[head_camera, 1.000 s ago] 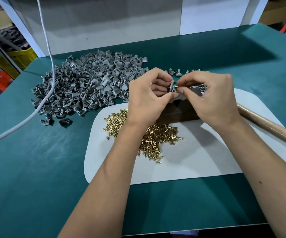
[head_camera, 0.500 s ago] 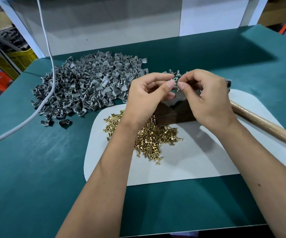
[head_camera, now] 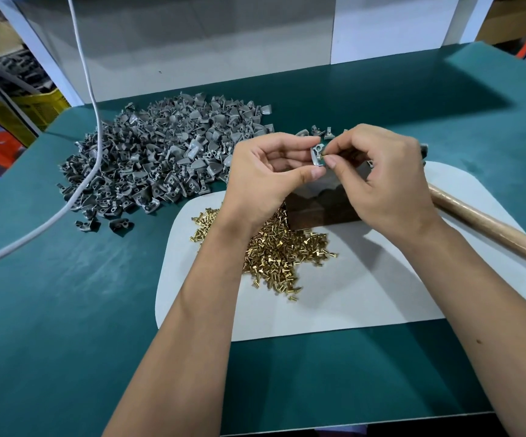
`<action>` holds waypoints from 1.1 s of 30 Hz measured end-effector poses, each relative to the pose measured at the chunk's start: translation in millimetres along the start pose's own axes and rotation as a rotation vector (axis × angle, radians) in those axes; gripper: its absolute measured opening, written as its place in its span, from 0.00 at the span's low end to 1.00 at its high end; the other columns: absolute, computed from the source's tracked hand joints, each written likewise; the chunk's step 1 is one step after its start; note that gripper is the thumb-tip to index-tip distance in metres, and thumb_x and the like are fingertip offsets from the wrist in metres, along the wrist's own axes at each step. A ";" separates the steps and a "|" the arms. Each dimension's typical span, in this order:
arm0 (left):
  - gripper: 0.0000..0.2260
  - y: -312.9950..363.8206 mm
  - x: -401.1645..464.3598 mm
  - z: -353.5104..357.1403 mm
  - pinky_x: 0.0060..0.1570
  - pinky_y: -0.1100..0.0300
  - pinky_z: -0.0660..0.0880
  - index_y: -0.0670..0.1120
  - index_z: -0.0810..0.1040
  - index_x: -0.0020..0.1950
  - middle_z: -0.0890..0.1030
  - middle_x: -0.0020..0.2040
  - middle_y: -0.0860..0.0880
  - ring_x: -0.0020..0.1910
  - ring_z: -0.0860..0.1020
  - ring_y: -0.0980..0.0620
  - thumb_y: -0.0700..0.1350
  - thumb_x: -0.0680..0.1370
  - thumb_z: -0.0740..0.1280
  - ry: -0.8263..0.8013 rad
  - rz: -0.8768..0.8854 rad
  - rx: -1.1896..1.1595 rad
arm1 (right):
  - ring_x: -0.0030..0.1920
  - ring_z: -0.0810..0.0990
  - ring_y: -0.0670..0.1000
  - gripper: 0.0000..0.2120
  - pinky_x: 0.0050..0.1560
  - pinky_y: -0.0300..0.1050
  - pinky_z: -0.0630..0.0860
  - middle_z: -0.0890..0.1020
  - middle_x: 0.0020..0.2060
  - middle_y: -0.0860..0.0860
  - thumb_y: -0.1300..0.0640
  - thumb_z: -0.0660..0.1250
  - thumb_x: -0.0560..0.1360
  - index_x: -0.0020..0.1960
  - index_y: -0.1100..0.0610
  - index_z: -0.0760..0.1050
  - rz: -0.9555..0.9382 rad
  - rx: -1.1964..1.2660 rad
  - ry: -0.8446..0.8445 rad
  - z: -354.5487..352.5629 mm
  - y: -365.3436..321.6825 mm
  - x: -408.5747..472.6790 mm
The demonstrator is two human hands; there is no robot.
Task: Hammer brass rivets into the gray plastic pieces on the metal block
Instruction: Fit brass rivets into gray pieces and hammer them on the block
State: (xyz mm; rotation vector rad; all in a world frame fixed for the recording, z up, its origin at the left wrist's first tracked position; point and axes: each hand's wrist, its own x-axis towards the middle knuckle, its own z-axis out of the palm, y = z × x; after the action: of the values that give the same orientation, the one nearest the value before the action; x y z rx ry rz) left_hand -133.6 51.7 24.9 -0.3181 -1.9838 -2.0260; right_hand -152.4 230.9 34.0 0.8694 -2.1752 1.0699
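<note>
Left hand (head_camera: 264, 175) grip pinches one gray piece (head_camera: 316, 154) above the metal block (head_camera: 321, 206); right hand (head_camera: 381, 178) grip pinches a brass rivet (head_camera: 322, 157) at its hole, likely seating it before hammering. Rivet pile (head_camera: 280, 250) lies just before the block, hammer handle (head_camera: 488, 228) to its right, within reach.

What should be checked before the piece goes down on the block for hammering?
1. Gray piece held by left hand: ok.
2. Brass rivet pinched by right hand at the piece: ok.
3. Rivet fully seated: cannot tell.
4. Metal block top free: cannot tell, hands cover it.
5. Hammer handle beside right hand: ok.
</note>
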 end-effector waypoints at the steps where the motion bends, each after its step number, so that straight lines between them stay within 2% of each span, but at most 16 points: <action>1: 0.18 1.1 -0.1 -0.7 0.50 0.56 0.83 0.35 0.83 0.56 0.86 0.43 0.45 0.44 0.85 0.50 0.26 0.67 0.78 -0.005 -0.001 0.009 | 0.43 0.79 0.49 0.02 0.46 0.49 0.77 0.83 0.41 0.50 0.62 0.71 0.76 0.46 0.60 0.82 -0.011 -0.004 0.000 -0.4 0.1 0.1; 3: 0.18 2.9 0.2 -2.0 0.50 0.55 0.83 0.35 0.83 0.55 0.87 0.43 0.44 0.44 0.85 0.49 0.27 0.67 0.78 -0.019 -0.004 0.032 | 0.41 0.79 0.49 0.02 0.45 0.50 0.77 0.83 0.39 0.50 0.63 0.72 0.75 0.44 0.60 0.82 -0.015 -0.003 -0.003 -0.9 0.0 0.2; 7: 0.17 5.2 -1.3 -1.3 0.46 0.57 0.84 0.38 0.84 0.52 0.86 0.40 0.48 0.40 0.85 0.53 0.26 0.66 0.78 -0.030 -0.018 0.090 | 0.39 0.79 0.50 0.01 0.42 0.49 0.76 0.83 0.37 0.50 0.64 0.73 0.73 0.42 0.61 0.82 0.002 -0.001 -0.025 -1.8 -0.6 -0.9; 12: 0.17 7.7 -2.8 3.9 0.49 0.49 0.85 0.35 0.84 0.52 0.86 0.41 0.43 0.41 0.85 0.49 0.26 0.66 0.78 -0.010 -0.035 0.102 | 0.38 0.78 0.48 0.01 0.42 0.43 0.76 0.83 0.37 0.50 0.64 0.73 0.73 0.42 0.60 0.82 0.005 0.006 -0.034 -5.1 0.6 -0.7; 19: 0.16 10.2 -5.7 7.6 0.44 0.56 0.84 0.36 0.83 0.51 0.86 0.42 0.42 0.41 0.85 0.49 0.26 0.66 0.78 0.015 -0.036 0.093 | 0.39 0.80 0.51 0.02 0.42 0.49 0.77 0.84 0.37 0.52 0.62 0.72 0.74 0.43 0.60 0.82 0.010 0.010 -0.013 -3.5 -0.2 -1.9; 27: 0.16 12.2 -5.6 10.3 0.45 0.58 0.84 0.38 0.84 0.49 0.85 0.42 0.39 0.40 0.84 0.50 0.27 0.65 0.80 0.052 0.011 0.189 | 0.38 0.82 0.49 0.01 0.42 0.49 0.79 0.84 0.37 0.49 0.61 0.73 0.74 0.43 0.58 0.83 0.111 0.067 0.010 1.4 1.2 -4.0; 33: 0.14 9.2 -5.2 13.9 0.46 0.58 0.83 0.39 0.84 0.48 0.86 0.43 0.42 0.42 0.85 0.50 0.30 0.66 0.81 0.075 0.083 0.262 | 0.40 0.83 0.49 0.02 0.44 0.47 0.80 0.84 0.39 0.49 0.61 0.72 0.75 0.45 0.56 0.83 0.147 0.122 0.028 2.7 4.4 -2.7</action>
State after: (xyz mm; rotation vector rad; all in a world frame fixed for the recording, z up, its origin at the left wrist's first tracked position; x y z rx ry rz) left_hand -126.1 65.7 32.1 -0.2578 -2.1198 -1.6779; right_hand -154.6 231.6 28.6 0.7515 -2.1971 1.2900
